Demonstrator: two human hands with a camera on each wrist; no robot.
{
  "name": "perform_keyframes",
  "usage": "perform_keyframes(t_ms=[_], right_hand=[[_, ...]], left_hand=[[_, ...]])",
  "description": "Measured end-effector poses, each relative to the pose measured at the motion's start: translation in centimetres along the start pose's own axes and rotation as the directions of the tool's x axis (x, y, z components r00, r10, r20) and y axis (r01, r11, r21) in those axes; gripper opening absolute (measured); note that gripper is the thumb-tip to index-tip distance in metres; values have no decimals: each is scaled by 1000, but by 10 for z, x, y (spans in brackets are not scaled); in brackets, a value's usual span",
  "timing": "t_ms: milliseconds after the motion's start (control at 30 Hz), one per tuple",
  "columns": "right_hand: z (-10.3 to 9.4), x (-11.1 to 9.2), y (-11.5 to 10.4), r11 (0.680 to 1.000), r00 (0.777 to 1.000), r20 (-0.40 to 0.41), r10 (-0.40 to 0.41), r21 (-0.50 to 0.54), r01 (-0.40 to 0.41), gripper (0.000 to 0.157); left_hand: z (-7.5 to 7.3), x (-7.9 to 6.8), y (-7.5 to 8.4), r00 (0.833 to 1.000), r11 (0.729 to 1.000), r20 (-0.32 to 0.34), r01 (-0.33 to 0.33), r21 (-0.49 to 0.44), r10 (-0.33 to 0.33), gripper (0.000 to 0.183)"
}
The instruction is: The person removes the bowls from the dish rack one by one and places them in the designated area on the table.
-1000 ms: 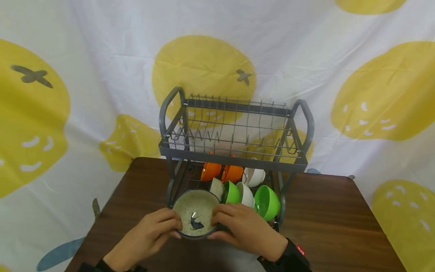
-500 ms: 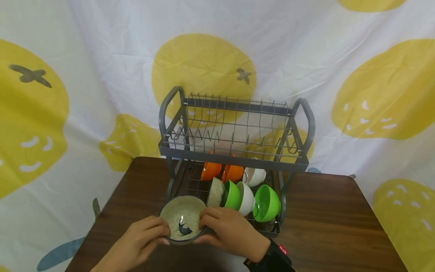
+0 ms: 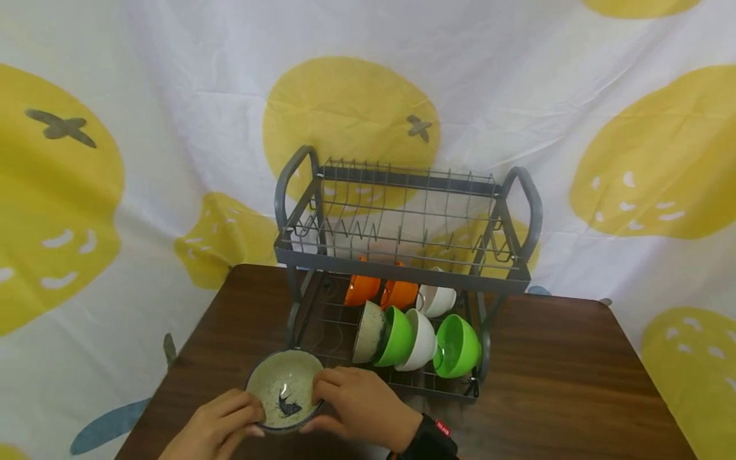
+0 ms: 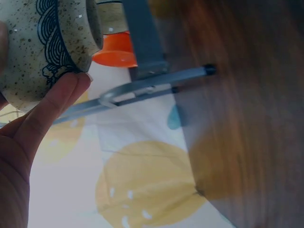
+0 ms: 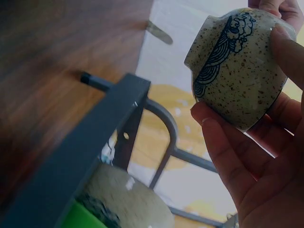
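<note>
At lower left, your left hand (image 3: 215, 423) and right hand (image 3: 361, 406) pinch the bowl (image 3: 283, 378); holding seems the step, moving likely needs both.

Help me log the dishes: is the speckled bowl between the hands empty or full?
Empty: the head view looks into the speckled bowl, whose inside and dark design show uncovered.

White cloth (image 3: 494, 96), yellow-printed, hanging behind brown wood-grain table (image 3: 575, 370).
</note>
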State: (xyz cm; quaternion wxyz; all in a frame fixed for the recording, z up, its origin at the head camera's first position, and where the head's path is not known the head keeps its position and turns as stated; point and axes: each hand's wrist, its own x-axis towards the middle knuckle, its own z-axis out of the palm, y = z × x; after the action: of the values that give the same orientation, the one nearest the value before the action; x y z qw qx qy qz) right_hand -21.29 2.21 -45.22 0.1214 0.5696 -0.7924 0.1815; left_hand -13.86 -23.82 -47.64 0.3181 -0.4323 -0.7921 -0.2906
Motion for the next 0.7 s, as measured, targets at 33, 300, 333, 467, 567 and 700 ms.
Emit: perform_keyframes(t_ms=[33,300,333,467,567,700], right_hand=[[4,1,-1,1000,1000,4,-4,-7,4,32],[41,8,-10,1000,999,30,-20,-11,21,31],[45,9,-11,1000,999,42,-21,-12,21,31],[58,15,-16,999,990,136,-33,-5,34,31],[65,20,-18,998,978,201,-55,-10,59,31],[73,23,-18,997,966,247,-69,-21,77,31]], left_hand=[[1,-5,-1,1000,1000,-3,3,9,-3,21],[5,-48,-9,998,997,-20,65,38,-64,20],[6,-54,-10,998,998,-33,59,37,-57,19],[8,-76,-8,990,995,-100,102,2,-101,8],[11,-87,-5,978,991,-160,128,-39,-132,8],[15,-95,-5,967,988,-205,155,-6,-153,13]])
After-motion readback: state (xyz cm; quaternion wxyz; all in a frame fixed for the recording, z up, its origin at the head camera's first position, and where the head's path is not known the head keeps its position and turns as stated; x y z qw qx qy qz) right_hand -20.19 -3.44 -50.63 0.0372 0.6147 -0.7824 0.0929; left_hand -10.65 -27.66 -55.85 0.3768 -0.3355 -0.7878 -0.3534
